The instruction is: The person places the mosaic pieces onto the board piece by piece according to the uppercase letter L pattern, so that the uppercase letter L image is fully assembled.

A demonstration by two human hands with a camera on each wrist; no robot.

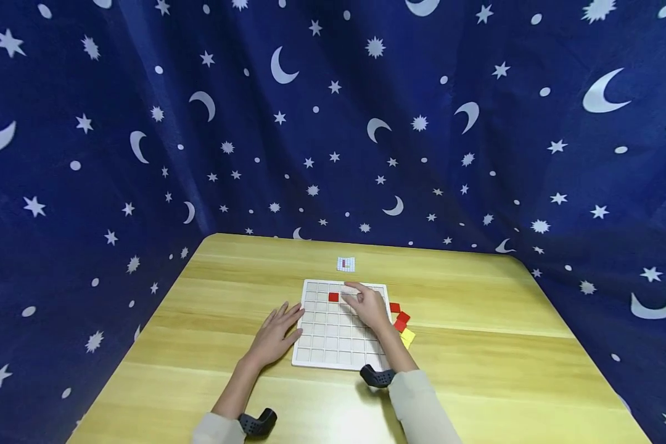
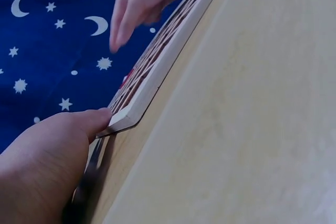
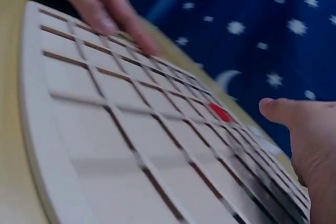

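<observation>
A white gridded board (image 1: 324, 342) lies on the table, with one red square tile (image 1: 333, 297) in a cell of its upper part. My left hand (image 1: 274, 339) rests along the board's left edge, fingers extended; in the left wrist view its thumb touches the rim near a corner. Over the upper right of the grid hovers my right hand (image 1: 370, 307), just right of the red tile. Its thumb and forefinger are bent and stand apart, and nothing shows between them. In the right wrist view that thumb (image 3: 278, 109) is raised above the grid.
Beside the board's right edge lie several loose red tiles (image 1: 403, 317) and yellow tiles (image 1: 407, 337), near my right forearm. A small card (image 1: 346, 264) with a printed grid and coloured marks lies beyond the board. A dark blue star-and-moon curtain (image 1: 355, 123) hangs behind the wooden table (image 1: 494, 370).
</observation>
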